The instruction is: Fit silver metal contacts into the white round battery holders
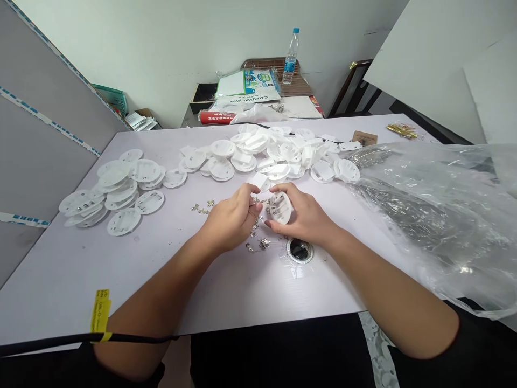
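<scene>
My right hand (pixel 304 215) grips a round white plastic cover (pixel 280 208) by its edge, its ribbed inner side turned to the left. Close beside it, my left hand (pixel 234 218) has thumb and forefinger pinched together; whatever lies between the fingertips is too small to make out. Under and around both hands, small metal clips (pixel 264 243) lie scattered on the table, with more metal pieces (pixel 203 208) to the left. A round black dish with a pale rim (pixel 299 250) sits just below my right hand.
White round covers form a large heap (pixel 258 148) at the back and a second group (pixel 123 188) at left. Clear plastic bags (pixel 428 215) cover the right side. A black cable (pixel 60 339) with a yellow tag crosses front left. A water bottle (pixel 290 59) stands beyond the table.
</scene>
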The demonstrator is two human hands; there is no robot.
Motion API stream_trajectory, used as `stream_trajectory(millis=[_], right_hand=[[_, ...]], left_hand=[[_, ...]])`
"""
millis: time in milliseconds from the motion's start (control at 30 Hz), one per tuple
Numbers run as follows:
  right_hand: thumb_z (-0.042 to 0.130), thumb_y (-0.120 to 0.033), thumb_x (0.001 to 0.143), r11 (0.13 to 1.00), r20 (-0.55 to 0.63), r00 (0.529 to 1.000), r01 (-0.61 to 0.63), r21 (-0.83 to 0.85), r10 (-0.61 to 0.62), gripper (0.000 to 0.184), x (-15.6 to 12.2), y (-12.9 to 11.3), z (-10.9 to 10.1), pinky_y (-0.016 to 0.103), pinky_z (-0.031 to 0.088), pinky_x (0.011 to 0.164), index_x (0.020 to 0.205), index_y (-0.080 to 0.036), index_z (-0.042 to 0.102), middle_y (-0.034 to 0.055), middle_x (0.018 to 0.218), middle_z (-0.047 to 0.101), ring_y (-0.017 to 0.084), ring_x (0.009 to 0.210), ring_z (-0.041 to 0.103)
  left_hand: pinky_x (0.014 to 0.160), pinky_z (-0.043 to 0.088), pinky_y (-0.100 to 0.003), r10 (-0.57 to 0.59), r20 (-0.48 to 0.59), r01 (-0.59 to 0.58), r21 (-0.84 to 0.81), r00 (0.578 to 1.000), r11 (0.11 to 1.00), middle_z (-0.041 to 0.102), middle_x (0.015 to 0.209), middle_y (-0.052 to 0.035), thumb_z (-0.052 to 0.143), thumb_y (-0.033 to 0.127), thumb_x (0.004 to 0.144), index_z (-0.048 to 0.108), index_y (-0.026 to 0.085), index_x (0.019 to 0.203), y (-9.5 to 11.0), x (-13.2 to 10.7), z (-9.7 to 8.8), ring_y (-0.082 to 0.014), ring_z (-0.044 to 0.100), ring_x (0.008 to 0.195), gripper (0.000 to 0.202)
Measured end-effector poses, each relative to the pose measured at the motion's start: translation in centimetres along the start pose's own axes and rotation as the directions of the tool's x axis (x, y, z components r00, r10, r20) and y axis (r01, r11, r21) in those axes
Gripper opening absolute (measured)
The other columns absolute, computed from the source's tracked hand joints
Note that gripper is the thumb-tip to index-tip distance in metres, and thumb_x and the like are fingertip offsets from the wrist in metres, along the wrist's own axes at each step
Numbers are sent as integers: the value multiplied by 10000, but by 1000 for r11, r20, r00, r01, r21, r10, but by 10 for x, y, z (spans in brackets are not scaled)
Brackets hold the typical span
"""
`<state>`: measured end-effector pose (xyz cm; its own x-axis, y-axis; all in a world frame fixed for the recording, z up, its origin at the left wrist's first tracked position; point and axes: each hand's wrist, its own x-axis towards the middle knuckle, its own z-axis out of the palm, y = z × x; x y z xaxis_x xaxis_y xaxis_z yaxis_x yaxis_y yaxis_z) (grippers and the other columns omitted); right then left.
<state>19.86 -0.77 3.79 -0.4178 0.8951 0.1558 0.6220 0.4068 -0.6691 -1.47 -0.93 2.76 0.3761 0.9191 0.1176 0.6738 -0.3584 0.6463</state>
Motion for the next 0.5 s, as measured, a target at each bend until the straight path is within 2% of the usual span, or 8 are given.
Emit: stream_trajectory(millis=[100, 233, 300, 400, 500], right_hand=[[775, -401, 732, 983, 80, 997, 15, -181, 0, 506, 3, 9, -2, 361, 469, 783, 1150, -269, 523, 60, 1132, 633, 260, 975, 617], [771, -400, 738, 975, 136, 991, 28, -218, 2, 426, 5, 13, -1, 323, 437, 728, 1032, -242, 507, 47, 1026, 629, 233, 899, 603], [766, -391, 742, 977, 144, 990, 38, -208, -8, 407, 5, 13, 0, 314, 425, 711, 998, -238, 490, 37, 1010, 624, 220, 876, 594], [757, -370, 748, 979, 147, 989, 50, -199, -20, 387, 4, 11, 0, 305, 409, 686, 978, -239, 474, 19, 978, 611, 202, 844, 575], [749, -338, 750, 980, 146, 989, 59, -189, -32, 370, 4, 10, 0, 300, 404, 681, 967, -237, 466, 15, 967, 601, 194, 829, 565]], left_hand=[[574, 325, -281, 83, 30, -87, 166, 996, 982, 634, 1001, -59, 392, 188, 945, 565, 223, 1143, -10, 1, 5, -168, 530, 687, 266], [538, 272, -271, 202, 61, -211, 287, 977, 934, 592, 887, -34, 433, 104, 864, 679, 319, 1208, -19, 4, 18, -142, 448, 609, 474], [532, 260, -269, 218, 39, -220, 303, 975, 927, 602, 855, -28, 459, 114, 856, 715, 345, 1184, -20, 4, 22, -142, 443, 604, 476], [529, 246, -267, 214, 20, -210, 300, 977, 931, 624, 830, -30, 494, 127, 847, 767, 323, 1067, -18, 4, 25, -138, 450, 602, 402], [529, 241, -264, 216, 25, -214, 295, 976, 931, 632, 830, -30, 505, 115, 841, 774, 320, 1053, -17, 4, 26, -130, 448, 597, 399]])
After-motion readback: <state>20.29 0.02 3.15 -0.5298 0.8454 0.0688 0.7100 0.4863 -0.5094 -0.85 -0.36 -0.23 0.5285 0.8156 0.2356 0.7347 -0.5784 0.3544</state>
